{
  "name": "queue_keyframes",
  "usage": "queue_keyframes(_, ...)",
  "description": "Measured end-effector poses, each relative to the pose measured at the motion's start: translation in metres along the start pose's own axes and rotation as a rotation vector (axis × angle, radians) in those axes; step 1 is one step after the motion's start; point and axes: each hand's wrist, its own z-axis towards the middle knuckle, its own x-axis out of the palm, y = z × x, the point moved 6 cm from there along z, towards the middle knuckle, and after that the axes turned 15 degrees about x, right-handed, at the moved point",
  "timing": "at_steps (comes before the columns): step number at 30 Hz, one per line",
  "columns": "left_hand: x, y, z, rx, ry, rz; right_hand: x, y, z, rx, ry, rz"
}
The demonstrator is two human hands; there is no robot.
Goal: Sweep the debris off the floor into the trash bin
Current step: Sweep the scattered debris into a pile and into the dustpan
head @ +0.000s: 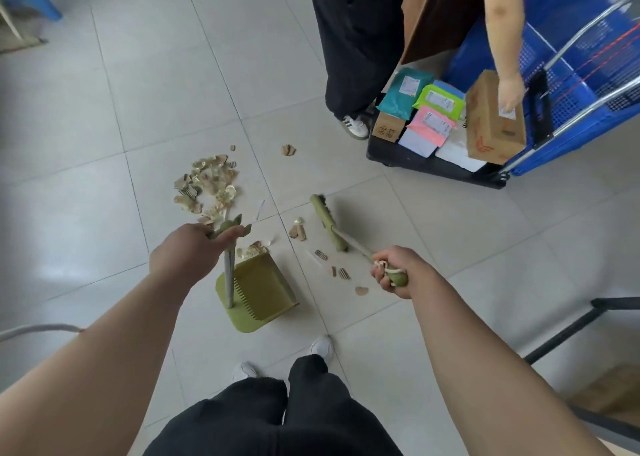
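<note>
Tan debris [207, 185] lies heaped on the floor [104, 109] just beyond the green dustpan [263, 289], with scraps beside the broom [327, 221]. Left grip [188, 251] holds the dustpan's handle top; right grip [394, 272] clutches the broom's stick end.

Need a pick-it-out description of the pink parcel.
Find the blue cart at upper right and its black deck. The pink mailer lies mid-deck, just nearer the camera than the lime-green mailer and left of the big cardboard box. Nothing else there is pink.

Characters on the small brown box [388, 129] are illegible; parcel labels [437, 99] likewise.
</note>
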Motion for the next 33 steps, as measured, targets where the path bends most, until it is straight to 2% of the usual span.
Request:
queue_keyframes(8,-0.015,0.031,-0.005,0.053,0.019,-0.007,-0.02,-0.046,-0.015,-0.001,-0.123,0.226)
queue_keyframes(16,-0.034,0.093,-0.018,0.005,-0.012,-0.074,0.055,-0.081,0.005,0.019,-0.006,0.41)
queue_keyframes(28,-0.051,0.186,-0.059,-0.155,-0.079,-0.11,0.216,-0.033,0.015,0.006,0.139,0.187)
queue_keyframes(33,-0.056,0.212,-0.07,-0.195,-0.101,-0.12,0.254,-0.021,0.008,0.041,0.207,0.079)
